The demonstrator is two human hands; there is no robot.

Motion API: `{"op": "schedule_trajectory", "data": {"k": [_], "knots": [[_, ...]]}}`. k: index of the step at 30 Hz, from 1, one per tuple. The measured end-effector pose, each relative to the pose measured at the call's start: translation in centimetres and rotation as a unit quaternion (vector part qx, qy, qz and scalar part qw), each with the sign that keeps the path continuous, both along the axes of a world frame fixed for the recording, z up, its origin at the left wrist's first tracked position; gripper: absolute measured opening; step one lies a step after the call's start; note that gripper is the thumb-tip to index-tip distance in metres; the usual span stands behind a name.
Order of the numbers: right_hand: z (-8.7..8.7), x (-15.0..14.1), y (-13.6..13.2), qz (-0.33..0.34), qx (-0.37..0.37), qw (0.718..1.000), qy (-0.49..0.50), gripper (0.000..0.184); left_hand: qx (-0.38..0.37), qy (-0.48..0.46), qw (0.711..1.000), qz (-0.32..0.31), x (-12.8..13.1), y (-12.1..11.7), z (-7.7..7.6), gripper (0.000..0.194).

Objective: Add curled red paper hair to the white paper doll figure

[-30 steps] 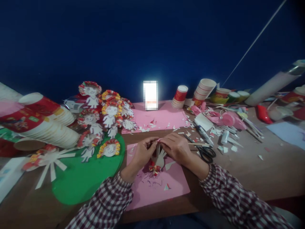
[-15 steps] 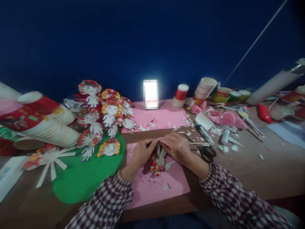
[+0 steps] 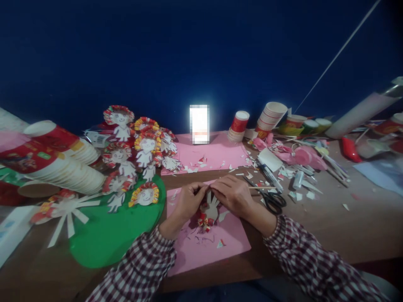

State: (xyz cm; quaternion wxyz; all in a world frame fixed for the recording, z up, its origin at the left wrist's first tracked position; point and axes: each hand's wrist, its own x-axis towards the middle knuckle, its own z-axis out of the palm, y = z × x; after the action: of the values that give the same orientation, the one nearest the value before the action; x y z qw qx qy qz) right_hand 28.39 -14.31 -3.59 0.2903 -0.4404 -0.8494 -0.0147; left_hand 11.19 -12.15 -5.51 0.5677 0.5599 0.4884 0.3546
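Observation:
Both my hands meet over a pink paper sheet (image 3: 204, 251) at the table's front. My left hand (image 3: 188, 202) and my right hand (image 3: 232, 193) pinch the top of a small paper-cup figure (image 3: 209, 209) with white cut strips and red-yellow curled ends hanging below the fingers. The fingers of both hands are closed on it. Small paper scraps lie on the pink sheet under the figure.
Finished paper-cup dolls (image 3: 138, 153) lie on a green sheet (image 3: 103, 239) to the left, beside stacks of red paper cups (image 3: 53, 163). Black scissors (image 3: 272, 199), pens and scraps lie to the right. A lit phone (image 3: 199, 124) and more cups (image 3: 270, 115) stand at the back.
My hands keep their hold on the figure and shift only slightly; the curled ends dangle a touch differently. Nothing else has moved.

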Motion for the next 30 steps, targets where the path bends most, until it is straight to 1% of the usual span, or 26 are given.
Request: {"op": "schedule_trajectory", "data": {"k": [7, 14, 21, 25, 27, 30], "knots": [[-0.1, -0.05, -0.05, -0.014, 0.0, 1.0, 0.009, 0.013, 0.01, 0.001, 1.0, -0.011, 0.07, 0.08, 0.28, 0.026], [-0.19, -0.05, -0.1, -0.021, 0.001, 1.0, 0.011, 0.014, 0.023, -0.011, 1.0, -0.006, -0.01, 0.1, 0.05, 0.021], [0.02, -0.29, -0.08, -0.054, -0.001, 0.999, 0.004, 0.015, 0.004, -0.029, 1.0, -0.009, 0.11, 0.07, 0.08, 0.023], [0.17, -0.32, -0.06, -0.037, 0.004, 0.999, 0.0, 0.014, 0.022, -0.047, 0.999, -0.002, 0.06, 0.07, 0.33, 0.028], [0.2, -0.25, -0.06, -0.026, 0.003, 1.0, -0.009, 0.015, 0.023, -0.056, 0.998, -0.013, 0.0, 0.1, 0.3, 0.031], [0.16, -0.12, -0.05, -0.015, -0.003, 1.0, -0.018, 0.017, 0.026, -0.058, 0.998, -0.024, -0.09, 0.19, -0.02, 0.03]]}}
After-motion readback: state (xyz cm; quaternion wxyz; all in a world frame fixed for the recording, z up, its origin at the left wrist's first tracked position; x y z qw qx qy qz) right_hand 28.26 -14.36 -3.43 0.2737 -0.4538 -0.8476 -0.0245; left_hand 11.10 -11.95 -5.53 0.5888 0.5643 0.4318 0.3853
